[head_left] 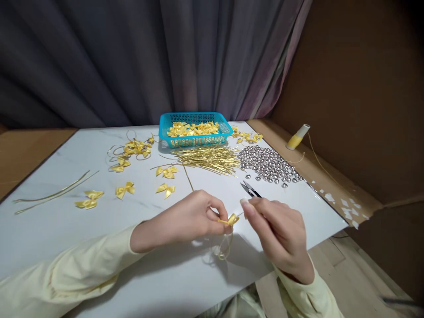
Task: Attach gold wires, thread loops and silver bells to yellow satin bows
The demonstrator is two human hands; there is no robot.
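Between thumb and fingertips, my left hand (198,216) pinches a yellow satin bow (233,219). A thin looped cord (227,249) hangs below that bow, its lower end blurred. My right hand (281,229) is closed just to the right, thumb against forefinger, on a thin straight needle (240,214) that points at the bow. Dark-bladed snips (251,189) show just beyond my right hand, which hides their handles. Loose yellow bows (165,190) lie on the white tabletop (132,247) beyond my left hand.
A blue basket (195,142) of bows stands at the back. Before it lies a pile of gold ties (208,159), with silver beads (268,163) to the right. Looped bows (135,148) sit left. A yellow thread spool (297,137) and white scraps (346,207) are right.
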